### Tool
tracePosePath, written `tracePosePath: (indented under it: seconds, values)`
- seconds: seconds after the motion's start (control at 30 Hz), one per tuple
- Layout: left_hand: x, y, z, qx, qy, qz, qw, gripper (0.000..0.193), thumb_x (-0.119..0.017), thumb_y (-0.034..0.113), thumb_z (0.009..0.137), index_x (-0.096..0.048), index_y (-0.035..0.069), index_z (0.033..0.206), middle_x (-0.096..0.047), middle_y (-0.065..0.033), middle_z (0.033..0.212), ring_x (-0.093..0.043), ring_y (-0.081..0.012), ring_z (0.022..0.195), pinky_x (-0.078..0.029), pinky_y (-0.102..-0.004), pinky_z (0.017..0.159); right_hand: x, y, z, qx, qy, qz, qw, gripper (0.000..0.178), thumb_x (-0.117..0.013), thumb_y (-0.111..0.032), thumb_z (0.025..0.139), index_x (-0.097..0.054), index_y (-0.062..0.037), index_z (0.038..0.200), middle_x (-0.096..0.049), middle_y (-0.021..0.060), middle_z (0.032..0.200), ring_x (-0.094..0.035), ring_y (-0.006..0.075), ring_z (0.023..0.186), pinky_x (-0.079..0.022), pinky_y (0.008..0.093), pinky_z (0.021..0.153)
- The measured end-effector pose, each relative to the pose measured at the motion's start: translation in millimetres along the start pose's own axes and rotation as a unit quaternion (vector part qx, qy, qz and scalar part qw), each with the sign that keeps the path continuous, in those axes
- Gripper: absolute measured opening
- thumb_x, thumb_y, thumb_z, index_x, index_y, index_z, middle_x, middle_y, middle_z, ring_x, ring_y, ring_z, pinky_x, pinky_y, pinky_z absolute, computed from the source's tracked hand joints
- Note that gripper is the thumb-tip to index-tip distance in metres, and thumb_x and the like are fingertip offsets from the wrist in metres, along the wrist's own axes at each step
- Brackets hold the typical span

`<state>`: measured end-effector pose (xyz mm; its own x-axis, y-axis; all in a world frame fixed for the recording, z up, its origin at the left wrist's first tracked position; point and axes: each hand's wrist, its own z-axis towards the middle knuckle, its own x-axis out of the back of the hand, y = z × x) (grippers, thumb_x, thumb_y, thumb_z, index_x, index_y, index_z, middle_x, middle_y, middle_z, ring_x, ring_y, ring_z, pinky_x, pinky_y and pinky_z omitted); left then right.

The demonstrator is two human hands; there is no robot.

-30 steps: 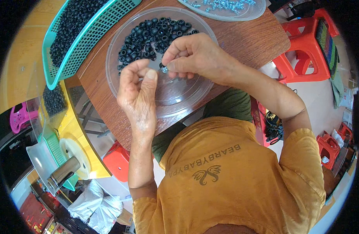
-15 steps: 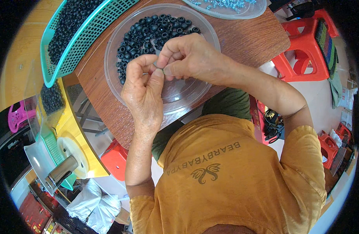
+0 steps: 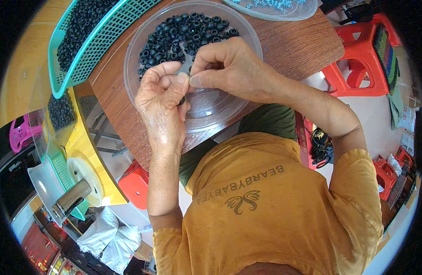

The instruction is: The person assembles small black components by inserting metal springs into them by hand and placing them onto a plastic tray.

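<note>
My left hand (image 3: 163, 94) and my right hand (image 3: 231, 71) meet over a clear round plastic tray (image 3: 208, 121). Inside its far part lies a heap of small black round hollow pieces (image 3: 172, 41). One black piece (image 3: 182, 100) shows in the curled fingers of my left hand, below the thumb. With thumb and forefinger my right hand pinches at the left thumb tip. What sits in that pinch is too small and hidden to make out.
A teal mesh basket (image 3: 89, 50) full of black pieces stands at the far left. A second clear tray (image 3: 288, 16) holds small light-blue coiled bits. The brown table (image 3: 288, 43) has a red stool (image 3: 357, 59) to its right. A metal cylinder (image 3: 73, 195) sits at the lower left.
My left hand has shifted slightly left and turned, so a black piece now shows in its fingers. My right hand's pinch stays near the left thumb. The view has shifted slightly.
</note>
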<state>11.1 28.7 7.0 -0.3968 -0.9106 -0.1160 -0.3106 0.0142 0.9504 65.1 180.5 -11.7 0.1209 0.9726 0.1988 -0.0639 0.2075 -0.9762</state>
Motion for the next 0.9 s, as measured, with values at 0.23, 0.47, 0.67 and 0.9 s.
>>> tracePosePath:
  seconds: [0.23,0.47,0.67,0.9]
  values:
    - [1.1,2.6,-3.7,-0.017,-0.012,0.031,0.999,0.026,-0.065,0.000,0.079,-0.055,0.000,0.103,-0.060,-0.0033,0.077,-0.041,0.0004,0.049,-0.031,-0.0142,0.039,8.3,-1.5,1.3,-0.076,-0.013,0.118,0.990,0.014,-0.065,-0.014,0.073,-0.064,-0.0003,0.069,-0.060,0.0037,0.060,-0.053,0.0119,0.053,-0.042,0.0257,0.051]
    - [1.4,-8.5,-5.3,-0.282,-0.002,0.263,0.923,0.026,-0.069,-0.005,0.071,-0.061,0.004,0.094,-0.058,-0.0001,0.082,-0.040,-0.0039,0.052,-0.034,-0.0198,0.046,17.5,-7.9,3.9,-0.204,-0.077,0.192,0.957,0.017,-0.066,-0.022,0.080,-0.064,-0.0058,0.075,-0.059,0.0013,0.063,-0.050,0.0054,0.056,-0.037,0.0188,0.051]
    - [-2.2,-6.0,-6.5,-0.217,-0.015,0.183,0.959,0.024,-0.063,-0.006,0.078,-0.058,-0.001,0.101,-0.060,-0.0035,0.085,-0.046,0.0004,0.060,-0.036,-0.0115,0.052,10.5,-10.0,1.7,-0.171,-0.069,0.176,0.967,0.012,-0.065,-0.014,0.079,-0.063,-0.0034,0.073,-0.059,0.0012,0.062,-0.050,0.0074,0.054,-0.039,0.0226,0.051]
    - [3.8,5.4,1.8,0.019,-0.055,0.013,0.998,0.023,-0.061,-0.006,0.078,-0.057,-0.002,0.100,-0.058,-0.0040,0.084,-0.051,-0.0021,0.061,-0.040,-0.0143,0.055,3.1,4.8,-2.2,0.096,-0.005,-0.122,0.988,0.011,-0.061,-0.009,0.071,-0.059,0.0018,0.069,-0.059,0.0202,0.066,-0.059,0.0345,0.064,-0.045,0.0415,0.059]
